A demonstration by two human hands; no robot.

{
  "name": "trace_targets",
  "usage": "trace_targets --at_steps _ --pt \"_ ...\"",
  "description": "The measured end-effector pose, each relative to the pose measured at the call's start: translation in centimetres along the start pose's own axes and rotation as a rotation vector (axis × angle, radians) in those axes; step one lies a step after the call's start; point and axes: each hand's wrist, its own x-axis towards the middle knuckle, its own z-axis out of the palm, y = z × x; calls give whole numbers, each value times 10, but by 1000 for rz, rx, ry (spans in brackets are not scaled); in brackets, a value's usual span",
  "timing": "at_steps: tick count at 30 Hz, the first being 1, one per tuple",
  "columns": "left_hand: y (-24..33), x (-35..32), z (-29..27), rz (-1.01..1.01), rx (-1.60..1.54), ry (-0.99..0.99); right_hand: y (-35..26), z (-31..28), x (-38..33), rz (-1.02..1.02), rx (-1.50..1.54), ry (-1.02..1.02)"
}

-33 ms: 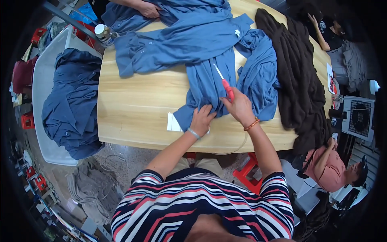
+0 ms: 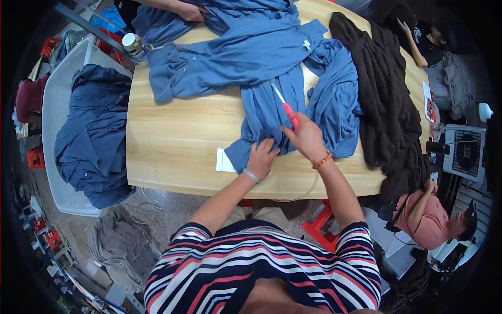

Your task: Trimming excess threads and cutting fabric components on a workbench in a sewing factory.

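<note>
A blue garment (image 2: 272, 104) lies crumpled on the wooden table in front of me, with a sleeve-like length running towards my side. My left hand (image 2: 263, 158) rests on its near end, fingers spread over the cloth. My right hand (image 2: 307, 138) is closed around a slim tool (image 2: 289, 113) with a red handle and a thin, pointed metal end. Its tip points away from me, over the fabric; whether it touches cannot be told. Beside my left hand, partly under the cloth, is a white card (image 2: 225, 161).
Dark brown fabric (image 2: 384, 104) covers the table's right side. A white tub (image 2: 55, 141) of blue garments stands left, and a capped jar (image 2: 134, 46) at the far left corner. Another person's hand (image 2: 192, 11) touches the far cloth. A person in pink (image 2: 421, 222) is at right.
My right hand and the red-handled tool have shifted slightly to the left. My left hand stays on the cloth.
</note>
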Motion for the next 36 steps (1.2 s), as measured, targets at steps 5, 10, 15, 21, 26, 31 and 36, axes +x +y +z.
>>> trace_targets --at_steps 5,10,15,21,26,31,36 --pt "10 -8 4 5 -29 16 17 44 19 -60 -58 62" --pt "27 -30 6 -9 15 -52 31 48 9 -3 1 -5" --pt "61 -62 6 41 -156 -227 58 47 -56 42 88 -25" --pt "17 21 -69 -100 -79 55 76 58 -106 53 43 11" --pt "-73 132 -94 -95 341 18 73 58 -103 71 72 11" --pt "-138 180 -109 -245 254 -358 74 56 -106 99 95 32" --pt "-233 235 -151 -383 329 166 69 55 -107 164 127 5"
